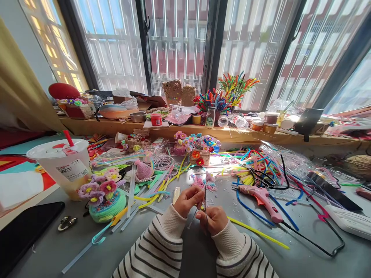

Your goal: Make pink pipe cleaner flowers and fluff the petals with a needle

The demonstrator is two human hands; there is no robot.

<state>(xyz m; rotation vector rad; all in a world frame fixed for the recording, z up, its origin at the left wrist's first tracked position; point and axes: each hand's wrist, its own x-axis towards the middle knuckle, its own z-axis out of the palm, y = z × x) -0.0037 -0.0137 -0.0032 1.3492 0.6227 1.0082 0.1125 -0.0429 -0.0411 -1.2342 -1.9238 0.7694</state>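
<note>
While the right hand [214,220] grips a half-hidden slim item [205,195] left of the glue gun [262,199], the left hand's [188,201] grip cannot be told.

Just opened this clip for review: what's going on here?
A person's right hand holds a thin piece, too small to identify; the left hand pinches close beside it, its grip unclear. Beyond them, pink scraps lie on the gray table. A pink glue gun lies to the right, a green flower pot to the left.
</note>
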